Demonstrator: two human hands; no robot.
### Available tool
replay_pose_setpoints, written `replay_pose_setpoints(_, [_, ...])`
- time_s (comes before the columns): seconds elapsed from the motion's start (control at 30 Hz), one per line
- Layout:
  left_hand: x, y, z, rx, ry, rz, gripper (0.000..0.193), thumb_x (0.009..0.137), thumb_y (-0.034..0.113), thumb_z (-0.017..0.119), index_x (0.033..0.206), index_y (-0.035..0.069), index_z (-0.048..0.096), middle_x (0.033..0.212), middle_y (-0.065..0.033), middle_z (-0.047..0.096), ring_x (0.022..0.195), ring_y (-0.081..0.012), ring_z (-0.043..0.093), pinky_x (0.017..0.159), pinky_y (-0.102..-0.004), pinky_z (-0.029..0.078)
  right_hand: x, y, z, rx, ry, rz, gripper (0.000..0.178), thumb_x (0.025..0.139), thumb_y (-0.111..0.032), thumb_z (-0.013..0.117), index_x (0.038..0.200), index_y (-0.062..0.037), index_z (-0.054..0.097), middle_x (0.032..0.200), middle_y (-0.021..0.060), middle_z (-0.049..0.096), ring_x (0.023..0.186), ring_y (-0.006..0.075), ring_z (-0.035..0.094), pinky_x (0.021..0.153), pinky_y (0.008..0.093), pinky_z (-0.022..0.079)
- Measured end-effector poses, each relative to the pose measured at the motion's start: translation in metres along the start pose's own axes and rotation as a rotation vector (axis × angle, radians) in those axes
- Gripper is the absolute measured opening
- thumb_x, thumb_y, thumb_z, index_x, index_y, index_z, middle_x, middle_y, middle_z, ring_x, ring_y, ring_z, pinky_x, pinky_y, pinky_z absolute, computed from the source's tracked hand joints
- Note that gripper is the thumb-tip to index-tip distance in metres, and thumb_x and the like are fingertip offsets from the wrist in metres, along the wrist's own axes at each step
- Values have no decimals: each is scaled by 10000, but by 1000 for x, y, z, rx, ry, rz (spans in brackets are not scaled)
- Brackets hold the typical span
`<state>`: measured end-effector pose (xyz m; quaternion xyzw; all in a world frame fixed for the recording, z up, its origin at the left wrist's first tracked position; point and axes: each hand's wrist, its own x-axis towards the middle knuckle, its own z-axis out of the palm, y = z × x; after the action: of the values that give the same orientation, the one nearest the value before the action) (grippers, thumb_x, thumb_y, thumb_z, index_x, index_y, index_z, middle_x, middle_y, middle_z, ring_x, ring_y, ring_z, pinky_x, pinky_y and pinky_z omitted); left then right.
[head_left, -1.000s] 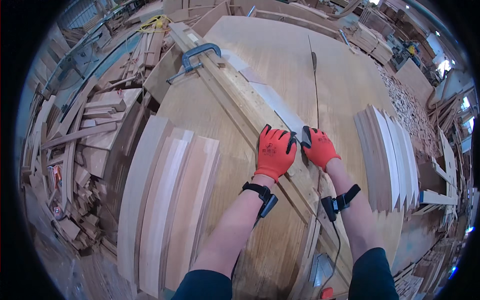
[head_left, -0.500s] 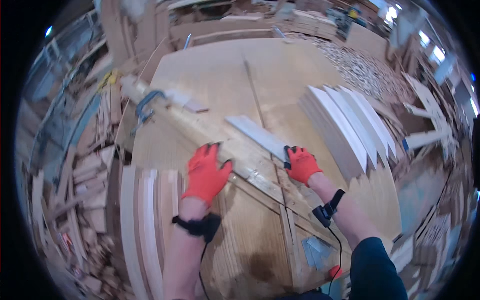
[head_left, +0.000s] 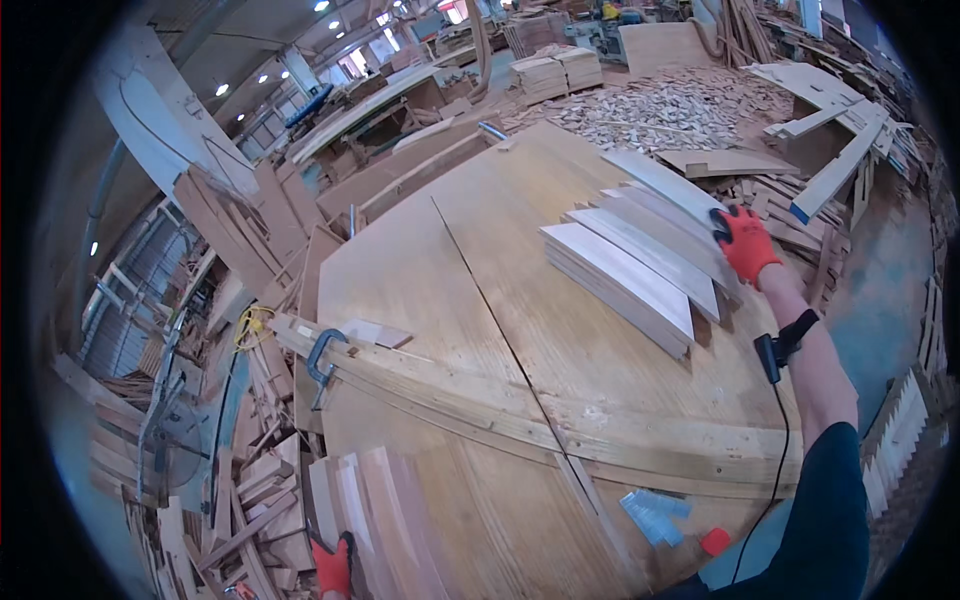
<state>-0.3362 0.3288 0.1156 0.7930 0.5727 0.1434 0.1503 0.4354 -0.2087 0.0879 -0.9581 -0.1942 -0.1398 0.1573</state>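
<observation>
My right hand (head_left: 745, 248), in a red glove with black fingertips, is at the near end of a pale board (head_left: 665, 185) and grips it. That board lies along the far right side of a fanned stack of pale boards (head_left: 620, 275) with slanted ends. Low on the left, my left hand (head_left: 333, 568), gloved alike, has its thumb and fingers apart beside a second set of boards (head_left: 375, 510). Part of that hand is cut off by the lower edge. Both sets rest on a large wooden tabletop (head_left: 420, 290).
A long wooden rail (head_left: 450, 390) crosses the tabletop, held by a blue C-clamp (head_left: 322, 362) at its left end. Bluish clear pieces (head_left: 655, 515) and a red cap-like thing (head_left: 715, 541) lie near the front. Scrap wood (head_left: 265, 500) piles up on the left.
My right hand has carried the pale board from the rail to the right-hand stack. My left hand has left the rail for the boards at lower left. The view has swung.
</observation>
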Motion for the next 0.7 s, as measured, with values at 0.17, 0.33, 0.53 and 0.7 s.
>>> replay_pose_setpoints(0.17, [-3,-11,14,-44,113,22,722,860,211,770,1455,-50,454,1388,-239,581,1278,-323,572,1080,-391,439,-1,64,43,173,-303,97,517,899,-200,619,1414,-227,582,1511,152,486,1384,365,442,1171,453,357])
replay_pose_setpoints(0.33, [-7,31,3,90,98,67,541,846,181,758,1323,-13,589,1197,-182,704,1102,-313,674,973,-397,504,-1,72,52,102,-245,-57,506,920,-238,605,1425,-233,573,1525,138,477,1395,390,420,1169,472,352])
replay_pose_setpoints(0.53, [-20,126,-29,552,127,172,890,676,404,844,1388,-19,520,1254,-240,639,1170,-402,617,994,-463,498,-11,-3,1,144,92,-74,481,902,-288,678,1357,-150,611,1410,174,563,1347,407,461,1138,483,376])
replay_pose_setpoints(0.7, [-33,256,-12,551,34,932,848,610,372,896,1312,28,567,1170,-159,676,1045,-330,666,897,-430,533,-91,-148,-33,683,-5,-587,482,853,-310,740,1270,-90,638,1270,192,621,1191,390,575,1027,471,464])
